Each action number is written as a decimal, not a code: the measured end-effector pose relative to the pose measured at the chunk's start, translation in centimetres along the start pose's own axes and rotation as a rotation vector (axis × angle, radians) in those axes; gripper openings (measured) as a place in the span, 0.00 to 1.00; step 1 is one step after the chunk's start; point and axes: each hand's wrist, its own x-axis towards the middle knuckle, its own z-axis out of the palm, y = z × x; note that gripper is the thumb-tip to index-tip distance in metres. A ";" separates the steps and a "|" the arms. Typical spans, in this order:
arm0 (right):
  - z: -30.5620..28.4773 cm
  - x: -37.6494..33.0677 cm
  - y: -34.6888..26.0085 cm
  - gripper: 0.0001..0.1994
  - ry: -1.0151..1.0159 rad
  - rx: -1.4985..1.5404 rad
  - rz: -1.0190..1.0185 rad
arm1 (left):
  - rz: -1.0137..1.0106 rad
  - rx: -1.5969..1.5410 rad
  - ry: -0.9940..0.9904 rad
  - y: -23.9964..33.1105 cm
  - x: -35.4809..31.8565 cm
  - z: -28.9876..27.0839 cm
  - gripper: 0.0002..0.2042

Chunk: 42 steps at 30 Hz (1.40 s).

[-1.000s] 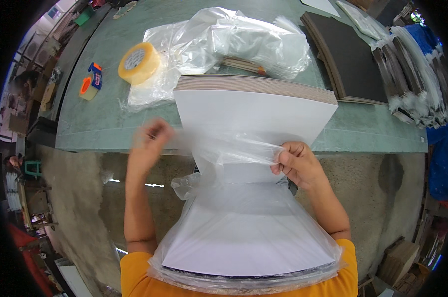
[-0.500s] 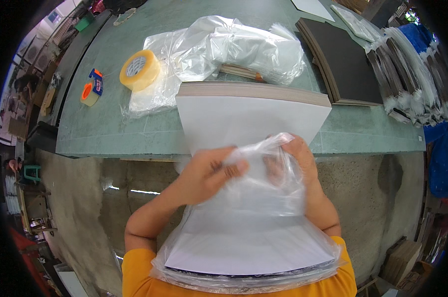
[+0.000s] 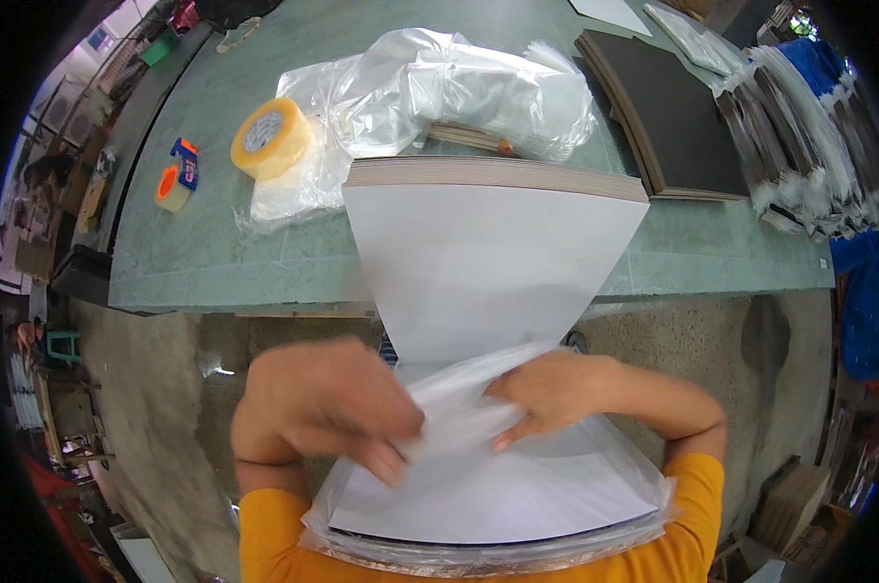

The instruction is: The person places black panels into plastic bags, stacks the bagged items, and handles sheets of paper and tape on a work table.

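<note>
A clear plastic bag (image 3: 449, 413) lies bunched between my hands, over the stack of white boards in front of my body. My left hand (image 3: 327, 403), blurred by motion, has its fingers curled at the bag's left side. On the right, my right hand (image 3: 554, 391) grips the bag's folds between thumb and fingers. A thick stack of white boards (image 3: 498, 253) leans from the table edge toward me. Nearest my body, a white sheet (image 3: 488, 505) shows inside clear plastic, with a dark edge under it.
Farther back on the green table (image 3: 187, 262) lie a pile of clear plastic bags (image 3: 459, 92), a large tape roll (image 3: 272, 139) and a small tape dispenser (image 3: 178, 177). At the right are dark boards (image 3: 672, 117) and several plastic-wrapped bundles (image 3: 789, 146).
Both hands have come down toward my body, the left also moving leftward. The bag's raised part has been lowered, showing more of the leaning white boards.
</note>
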 end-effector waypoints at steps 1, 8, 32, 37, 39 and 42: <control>0.4 -1.1 1.0 0.16 0.011 -0.218 0.100 | -0.212 0.174 -0.140 0.7 0.3 0.4 0.11; 0.4 -4.8 0.4 0.10 -0.028 -0.760 0.463 | -0.886 1.129 -0.600 -4.7 -3.6 1.8 0.12; 2.3 -10.5 9.5 0.08 0.896 1.017 -0.464 | -0.267 -0.439 0.431 -1.7 -6.7 -4.8 0.16; 12.4 -3.3 16.7 0.12 0.672 1.719 0.029 | -0.820 -0.700 0.330 -11.8 -14.8 -1.5 0.18; 18.2 0.0 22.0 0.14 0.707 1.527 0.376 | -0.997 -0.757 0.385 -15.0 -16.1 0.0 0.16; 18.3 2.2 20.0 0.08 0.870 0.873 0.734 | -1.153 -0.655 0.510 -20.1 -20.2 1.4 0.09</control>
